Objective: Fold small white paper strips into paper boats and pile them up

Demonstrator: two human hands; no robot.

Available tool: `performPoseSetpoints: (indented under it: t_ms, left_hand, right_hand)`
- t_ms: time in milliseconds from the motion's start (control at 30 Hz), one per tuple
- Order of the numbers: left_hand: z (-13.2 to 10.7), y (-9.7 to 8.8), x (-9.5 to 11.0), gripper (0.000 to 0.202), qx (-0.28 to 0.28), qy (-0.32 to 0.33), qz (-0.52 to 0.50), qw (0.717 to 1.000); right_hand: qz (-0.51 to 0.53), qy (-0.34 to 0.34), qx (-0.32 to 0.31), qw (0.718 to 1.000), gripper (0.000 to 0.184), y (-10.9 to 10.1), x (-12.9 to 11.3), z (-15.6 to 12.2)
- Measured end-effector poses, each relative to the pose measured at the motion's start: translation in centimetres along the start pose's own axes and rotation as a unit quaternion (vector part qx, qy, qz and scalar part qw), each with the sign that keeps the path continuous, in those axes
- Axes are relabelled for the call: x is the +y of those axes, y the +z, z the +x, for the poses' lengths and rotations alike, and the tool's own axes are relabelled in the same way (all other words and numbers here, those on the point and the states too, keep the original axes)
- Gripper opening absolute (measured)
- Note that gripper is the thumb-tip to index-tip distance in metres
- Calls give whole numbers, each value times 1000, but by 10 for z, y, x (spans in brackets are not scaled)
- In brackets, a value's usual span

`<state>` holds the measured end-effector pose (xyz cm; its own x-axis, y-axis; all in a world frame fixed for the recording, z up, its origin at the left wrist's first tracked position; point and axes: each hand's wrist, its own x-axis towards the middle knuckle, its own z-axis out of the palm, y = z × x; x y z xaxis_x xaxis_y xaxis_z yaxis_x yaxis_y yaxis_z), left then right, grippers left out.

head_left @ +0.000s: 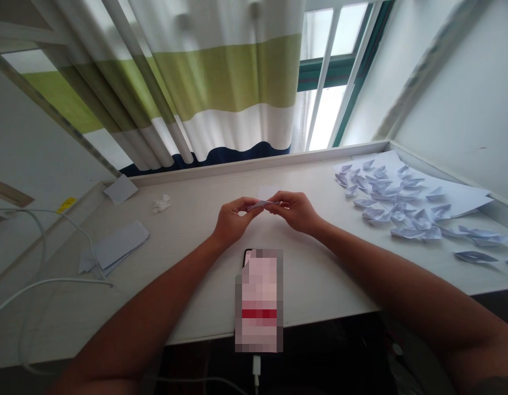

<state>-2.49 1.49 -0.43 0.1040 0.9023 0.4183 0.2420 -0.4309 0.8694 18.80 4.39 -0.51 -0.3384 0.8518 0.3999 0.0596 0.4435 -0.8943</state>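
Between my two hands is a small folded piece of white paper (262,203), held just above the white desk. My left hand (234,218) pinches its left end between thumb and fingers. The right end is pinched by my right hand (295,210). Fingers cover much of the paper, so its exact folded shape is hard to make out. Behind the hands a flat white sheet (267,191) lies on the desk. Many small folded paper boats (398,211) are heaped to the right of my right hand.
A phone (260,299) with a blurred screen sits at the desk's front edge, a charging cable (256,365) plugged in. At left are stacked paper sheets (118,247), a crumpled tissue (161,203) and white cables (65,281). Large white sheets (463,192) lie beneath some boats.
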Motion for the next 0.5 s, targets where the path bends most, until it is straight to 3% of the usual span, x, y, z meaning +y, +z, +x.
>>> performPoseSetpoints:
  t_ms: [200, 367, 500]
  left_hand:
    - [1, 0, 2, 30, 16, 10, -2, 1000]
    - [4, -1, -2, 33, -7, -26, -36, 999]
    - [3, -3, 0, 25, 13, 7, 17, 1000]
  right_hand:
    - [4, 8, 13, 1000, 41, -1, 4, 1]
    - [67, 10, 22, 997, 38, 2, 8, 1]
    - [74, 9, 26, 997, 37, 4, 9, 2]
